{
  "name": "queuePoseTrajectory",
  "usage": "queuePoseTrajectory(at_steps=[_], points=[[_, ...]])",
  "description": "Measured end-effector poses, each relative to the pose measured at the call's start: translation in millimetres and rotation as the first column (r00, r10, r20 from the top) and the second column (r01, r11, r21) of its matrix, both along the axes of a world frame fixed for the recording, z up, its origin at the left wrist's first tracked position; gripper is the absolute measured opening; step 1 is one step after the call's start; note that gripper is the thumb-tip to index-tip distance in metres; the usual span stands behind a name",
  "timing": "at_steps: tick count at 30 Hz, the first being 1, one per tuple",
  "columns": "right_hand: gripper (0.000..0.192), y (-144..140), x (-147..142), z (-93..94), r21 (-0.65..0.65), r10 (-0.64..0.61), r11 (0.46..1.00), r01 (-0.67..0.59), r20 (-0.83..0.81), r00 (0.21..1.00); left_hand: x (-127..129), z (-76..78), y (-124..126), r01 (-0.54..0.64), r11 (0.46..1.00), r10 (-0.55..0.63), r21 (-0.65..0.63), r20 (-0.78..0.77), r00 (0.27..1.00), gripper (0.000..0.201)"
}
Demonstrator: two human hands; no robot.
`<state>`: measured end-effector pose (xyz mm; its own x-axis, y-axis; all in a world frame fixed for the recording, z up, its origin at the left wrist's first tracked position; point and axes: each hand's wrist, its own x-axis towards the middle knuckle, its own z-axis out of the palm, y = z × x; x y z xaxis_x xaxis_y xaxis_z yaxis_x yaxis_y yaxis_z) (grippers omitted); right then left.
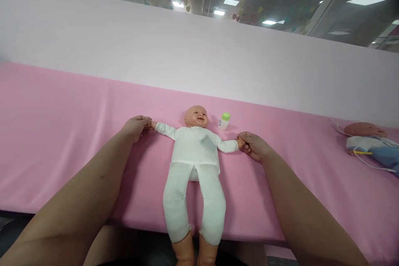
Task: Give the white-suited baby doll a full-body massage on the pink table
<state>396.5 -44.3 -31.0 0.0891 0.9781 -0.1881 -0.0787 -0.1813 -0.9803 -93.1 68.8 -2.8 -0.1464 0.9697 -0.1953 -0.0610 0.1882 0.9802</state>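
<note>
A baby doll in a white long-sleeved top and white trousers lies on its back, head toward the wall. Its bare feet reach past the near edge of the pink-covered surface. My left hand is closed around the doll's hand on the left side, and that arm is stretched out sideways. On the other side, my right hand pinches the doll's other hand, with the arm also spread outward. A small white bottle with a green cap stands beside the doll's head, between it and my right hand.
A second doll in white and blue clothing lies at the far right, with a thin white tube and a yellow strip on it. Behind the pink surface rises a white wall, topped by glass with heart stickers and reflected ceiling lights.
</note>
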Motion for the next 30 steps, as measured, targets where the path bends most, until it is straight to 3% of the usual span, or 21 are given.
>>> queuePoseTrajectory(at_steps=[6,13,21,26,30], points=[[0.018,3,5,-2.9,-0.05,-0.054,0.997,0.054,-0.013,0.998,-3,-5.4,8,-0.01,0.999,0.012,-0.05,0.031,0.999,0.014],[0.028,-4,19,-1.4,-0.029,0.092,0.995,-0.097,-0.151,0.984,-9,-7.6,8,0.073,0.997,-0.072,-0.026,0.059,0.996,0.023],[0.029,-2,15,-1.9,0.008,0.118,0.993,-0.118,-0.07,0.99,-7,1.3,-3,0.12,0.993,-0.12,-0.007,0.04,0.992,0.024],[0.037,1,10,-4.3,0.005,0.074,0.997,-0.074,-0.013,0.997,-5,-0.6,-1,0.083,0.996,-0.083,-0.008,0.028,0.996,0.02],[0.032,5,8,-5.6,-0.033,-0.052,0.998,0.051,-0.033,0.998,-3,-0.3,2,0.027,0.999,-0.027,-0.042,0.0,1.0,0.011]])
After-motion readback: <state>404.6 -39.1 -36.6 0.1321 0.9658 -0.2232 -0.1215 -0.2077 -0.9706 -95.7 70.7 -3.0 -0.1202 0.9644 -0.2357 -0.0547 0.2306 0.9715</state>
